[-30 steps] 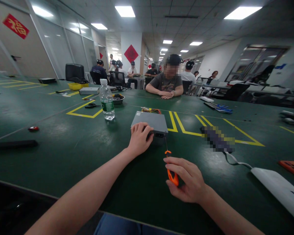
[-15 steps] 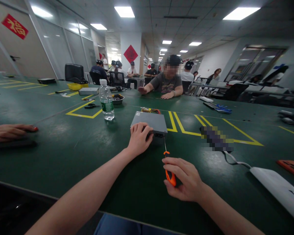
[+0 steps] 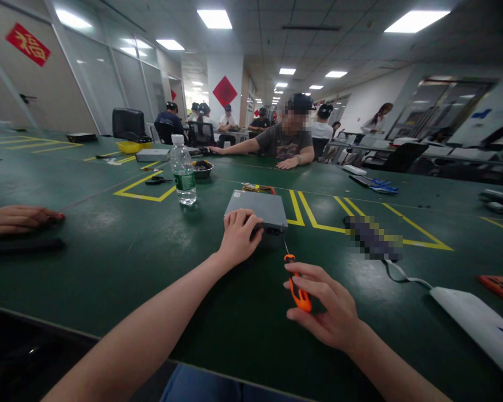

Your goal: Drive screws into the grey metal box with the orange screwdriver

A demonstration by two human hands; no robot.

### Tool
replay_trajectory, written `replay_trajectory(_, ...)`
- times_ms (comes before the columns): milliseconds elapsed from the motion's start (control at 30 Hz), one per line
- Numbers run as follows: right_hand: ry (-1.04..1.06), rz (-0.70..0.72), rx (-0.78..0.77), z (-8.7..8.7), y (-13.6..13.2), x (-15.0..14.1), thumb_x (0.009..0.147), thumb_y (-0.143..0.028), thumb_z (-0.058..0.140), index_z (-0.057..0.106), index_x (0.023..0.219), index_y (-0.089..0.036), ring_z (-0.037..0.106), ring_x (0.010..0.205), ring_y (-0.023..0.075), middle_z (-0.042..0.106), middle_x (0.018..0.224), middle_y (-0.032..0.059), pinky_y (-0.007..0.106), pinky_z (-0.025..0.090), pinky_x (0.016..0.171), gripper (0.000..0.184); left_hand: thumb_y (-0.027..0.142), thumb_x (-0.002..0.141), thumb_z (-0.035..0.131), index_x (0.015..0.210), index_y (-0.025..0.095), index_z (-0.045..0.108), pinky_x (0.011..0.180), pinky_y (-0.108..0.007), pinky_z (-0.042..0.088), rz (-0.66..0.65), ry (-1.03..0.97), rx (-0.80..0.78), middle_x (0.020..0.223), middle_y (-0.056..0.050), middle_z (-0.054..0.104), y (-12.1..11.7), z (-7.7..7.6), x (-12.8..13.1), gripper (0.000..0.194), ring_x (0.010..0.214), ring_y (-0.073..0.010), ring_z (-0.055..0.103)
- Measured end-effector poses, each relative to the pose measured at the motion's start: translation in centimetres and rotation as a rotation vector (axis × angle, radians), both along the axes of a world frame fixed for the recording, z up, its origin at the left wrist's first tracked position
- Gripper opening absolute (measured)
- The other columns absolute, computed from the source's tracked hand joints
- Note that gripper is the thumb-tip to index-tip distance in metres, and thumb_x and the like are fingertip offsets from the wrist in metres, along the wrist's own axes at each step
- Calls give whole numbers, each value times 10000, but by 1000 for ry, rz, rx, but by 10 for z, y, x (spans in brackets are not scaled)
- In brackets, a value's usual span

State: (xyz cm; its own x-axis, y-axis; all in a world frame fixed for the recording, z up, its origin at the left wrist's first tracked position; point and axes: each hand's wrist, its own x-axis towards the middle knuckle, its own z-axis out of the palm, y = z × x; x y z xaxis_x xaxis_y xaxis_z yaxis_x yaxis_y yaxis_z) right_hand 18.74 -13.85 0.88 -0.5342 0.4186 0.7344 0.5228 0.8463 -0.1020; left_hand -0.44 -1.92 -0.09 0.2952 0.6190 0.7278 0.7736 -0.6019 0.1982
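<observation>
A grey computer power supply (image 3: 260, 206) lies on the green table in front of me, its coloured wires (image 3: 257, 188) bunched at the far side. My left hand (image 3: 240, 237) is closed over its near left edge, fingers on top. Between the fingertips and thumb of my right hand (image 3: 324, 304) is an orange and black screwdriver (image 3: 298, 290). Its thin shaft points up and away, with the tip at the near right corner of the power supply. Whether the tip sits in a screw is too small to tell.
Left of the power supply stands a water bottle (image 3: 183, 173), with a metal bowl (image 3: 202, 169) behind it. A white device (image 3: 473, 318) with a cable lies at right, near an orange phone (image 3: 501, 287). Another person's hand (image 3: 23, 219) rests at far left. A person (image 3: 283, 139) sits opposite.
My right hand has shifted slightly right, its fingers looser round the screwdriver, whose handle now leans more to the right. My left hand stays put. The person opposite has stretched an arm out leftward.
</observation>
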Motion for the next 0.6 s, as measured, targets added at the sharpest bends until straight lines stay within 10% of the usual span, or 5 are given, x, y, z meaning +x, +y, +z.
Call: replay_trajectory(600, -213, -30, 10, -1, 0, -12, 853, -355, 534, 487, 1024, -157, 594, 795, 168, 580, 1090, 151, 305, 491, 659, 266, 243, 792, 540, 993, 220, 553, 875, -383, 320, -14, -14, -7, 1059, -55, 521, 0, 0, -2, 203, 1008, -227, 460)
